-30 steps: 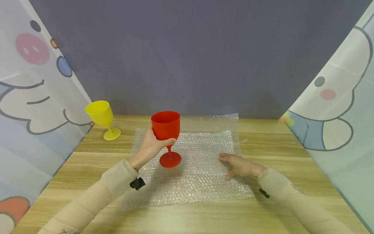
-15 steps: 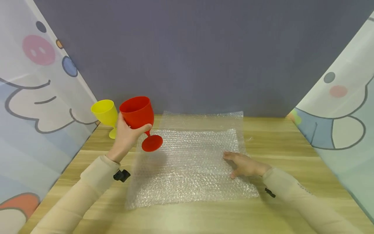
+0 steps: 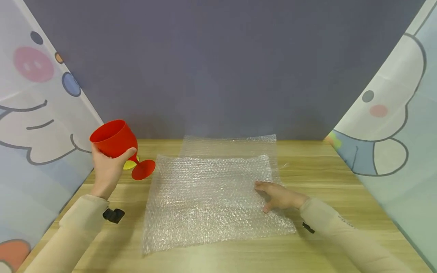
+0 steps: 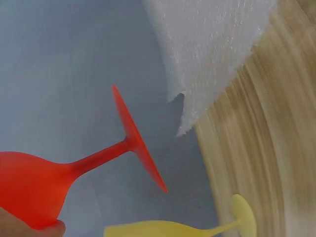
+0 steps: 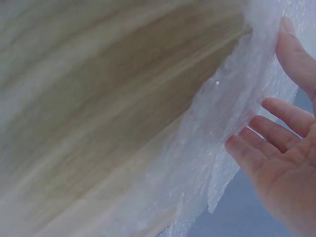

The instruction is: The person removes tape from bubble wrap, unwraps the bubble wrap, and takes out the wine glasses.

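At the left of the head view, my left hand [image 3: 107,168] grips a red goblet [image 3: 117,141] round its bowl. The goblet is tilted and held in the air, its foot pointing down to the right. Behind it stands a yellow goblet [image 4: 163,229], mostly hidden in the head view but partly seen in the left wrist view. My right hand [image 3: 278,195] is at the right side of a sheet of bubble wrap [image 3: 208,204]. Its fingers [image 5: 276,133] are spread and hold nothing; whether they touch the wrap I cannot tell.
The bubble wrap lies in overlapping layers on a wooden table [image 3: 327,174]. A grey panel [image 3: 218,68] rises behind the table. Cloths printed with cartoon animals stand along the left [image 3: 41,125] and right [image 3: 385,125] sides.
My left hand has carried the red goblet from above the bubble wrap to the left, in front of the yellow goblet, tilting it more. My right hand has stayed about where it was.
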`<state>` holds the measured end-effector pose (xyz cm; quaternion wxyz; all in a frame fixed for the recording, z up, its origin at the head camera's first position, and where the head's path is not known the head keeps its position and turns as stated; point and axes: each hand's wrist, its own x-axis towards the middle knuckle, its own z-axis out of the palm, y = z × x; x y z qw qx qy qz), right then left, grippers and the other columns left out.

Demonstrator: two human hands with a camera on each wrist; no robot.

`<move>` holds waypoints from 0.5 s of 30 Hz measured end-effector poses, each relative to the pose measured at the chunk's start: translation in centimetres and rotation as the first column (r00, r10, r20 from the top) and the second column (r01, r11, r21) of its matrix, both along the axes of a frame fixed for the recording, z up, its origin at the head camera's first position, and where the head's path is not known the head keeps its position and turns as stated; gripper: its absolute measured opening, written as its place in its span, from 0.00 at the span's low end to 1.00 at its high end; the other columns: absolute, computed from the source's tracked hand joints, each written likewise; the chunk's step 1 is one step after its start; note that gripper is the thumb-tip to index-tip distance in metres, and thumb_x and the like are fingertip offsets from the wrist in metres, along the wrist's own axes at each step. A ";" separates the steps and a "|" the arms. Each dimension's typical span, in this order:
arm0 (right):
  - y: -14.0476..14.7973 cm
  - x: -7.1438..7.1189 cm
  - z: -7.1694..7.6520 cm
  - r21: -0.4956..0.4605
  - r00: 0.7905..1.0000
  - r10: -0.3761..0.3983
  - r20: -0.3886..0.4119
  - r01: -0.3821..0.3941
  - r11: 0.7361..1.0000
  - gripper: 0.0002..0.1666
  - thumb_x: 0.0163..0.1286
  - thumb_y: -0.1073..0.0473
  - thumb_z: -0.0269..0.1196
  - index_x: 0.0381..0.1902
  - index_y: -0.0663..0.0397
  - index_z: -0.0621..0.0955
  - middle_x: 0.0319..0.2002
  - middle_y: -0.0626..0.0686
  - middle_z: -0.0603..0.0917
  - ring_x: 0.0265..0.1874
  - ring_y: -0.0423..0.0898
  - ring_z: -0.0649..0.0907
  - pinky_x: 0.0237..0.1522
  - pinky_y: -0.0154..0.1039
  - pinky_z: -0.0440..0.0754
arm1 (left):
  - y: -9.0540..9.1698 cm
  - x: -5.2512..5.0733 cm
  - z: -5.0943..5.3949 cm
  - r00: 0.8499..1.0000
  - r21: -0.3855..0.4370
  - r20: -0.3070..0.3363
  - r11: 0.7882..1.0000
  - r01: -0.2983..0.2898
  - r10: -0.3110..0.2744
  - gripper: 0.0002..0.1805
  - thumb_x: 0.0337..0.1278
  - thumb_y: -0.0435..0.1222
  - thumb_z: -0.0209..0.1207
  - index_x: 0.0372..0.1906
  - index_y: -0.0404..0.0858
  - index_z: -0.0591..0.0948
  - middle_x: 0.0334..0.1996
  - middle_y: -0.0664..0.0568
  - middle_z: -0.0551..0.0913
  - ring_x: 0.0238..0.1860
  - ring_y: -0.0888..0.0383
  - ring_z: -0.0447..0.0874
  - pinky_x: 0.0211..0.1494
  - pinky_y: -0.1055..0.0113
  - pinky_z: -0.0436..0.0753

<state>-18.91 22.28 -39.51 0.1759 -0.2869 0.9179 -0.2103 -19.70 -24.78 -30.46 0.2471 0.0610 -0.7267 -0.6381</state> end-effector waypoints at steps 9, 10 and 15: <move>-0.6 0.2 -0.1 0.021 1.000 -0.001 0.020 0.000 1.000 0.49 0.46 0.55 0.70 0.64 0.65 0.64 0.69 0.62 0.56 0.68 0.62 0.57 0.68 0.59 0.53 | -2.5 0.3 -1.1 0.994 -0.007 0.087 0.997 -0.071 0.072 0.45 0.44 0.35 0.67 0.64 0.55 0.52 0.58 0.63 0.61 0.55 0.64 0.61 0.43 0.77 0.73; -0.6 0.2 0.0 0.027 1.000 0.000 0.017 -0.001 1.000 0.49 0.46 0.55 0.70 0.64 0.65 0.64 0.69 0.62 0.56 0.68 0.62 0.57 0.68 0.59 0.53 | -2.7 0.2 -1.3 0.992 -0.027 0.100 0.996 -0.080 0.082 0.45 0.45 0.36 0.66 0.64 0.55 0.52 0.58 0.63 0.61 0.55 0.64 0.60 0.44 0.77 0.73; -0.5 0.3 0.2 0.047 1.000 -0.015 -0.005 0.016 0.999 0.49 0.45 0.56 0.70 0.64 0.65 0.64 0.69 0.62 0.56 0.67 0.61 0.57 0.68 0.58 0.53 | -3.3 -0.7 -2.4 0.979 -0.094 0.162 0.990 -0.108 0.123 0.46 0.47 0.40 0.65 0.65 0.57 0.48 0.60 0.65 0.59 0.55 0.66 0.59 0.48 0.72 0.71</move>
